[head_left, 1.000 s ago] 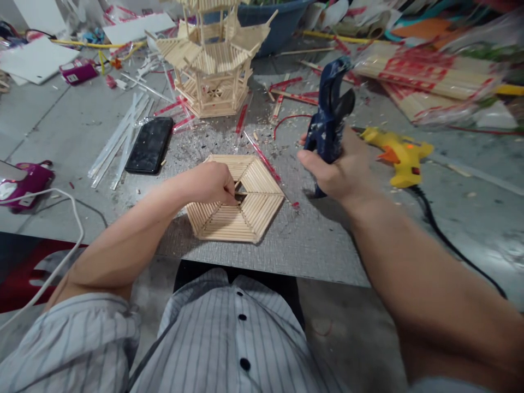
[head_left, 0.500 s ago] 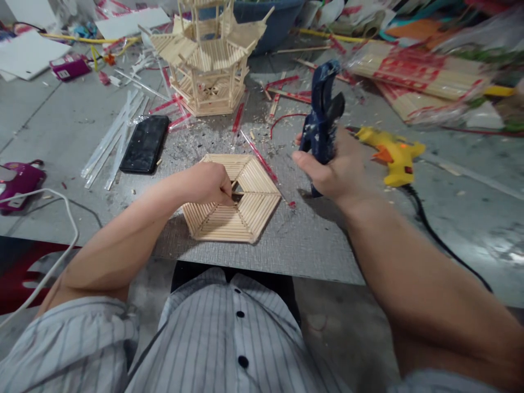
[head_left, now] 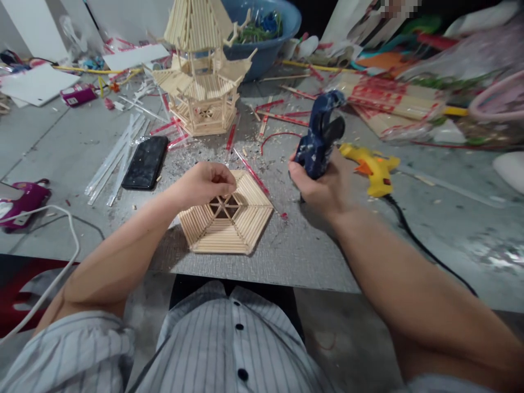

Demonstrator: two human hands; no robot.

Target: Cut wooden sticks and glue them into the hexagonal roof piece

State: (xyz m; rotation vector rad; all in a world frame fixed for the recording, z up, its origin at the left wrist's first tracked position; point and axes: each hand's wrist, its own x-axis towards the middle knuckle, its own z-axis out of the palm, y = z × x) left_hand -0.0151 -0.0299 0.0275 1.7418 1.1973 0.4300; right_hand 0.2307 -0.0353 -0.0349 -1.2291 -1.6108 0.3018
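A hexagonal panel of thin wooden sticks (head_left: 223, 237) lies flat near the table's front edge, with an opening and crossing spokes at its centre. My left hand (head_left: 210, 183) hovers over the far left part of that opening, fingers pinched together; whatever is between them is too small to make out. My right hand (head_left: 321, 188), to the right of the panel, is closed around a dark blue hand tool (head_left: 317, 136). The tool stands upright with a curved upper end and a black part at its side. My palm hides its lower part.
Behind the panel stands a stick-built pagoda model (head_left: 200, 82). A black phone (head_left: 145, 162) and clear glue sticks (head_left: 112, 155) lie at left. A yellow glue gun (head_left: 374, 172) with a black cord rests right of my right hand. A blue basin (head_left: 270, 52) is at the back.
My left hand has lifted from the panel's centre and moved slightly left, uncovering the spokes. My right hand still holds the blue tool, now tilted more. The view has tipped up, showing more background.
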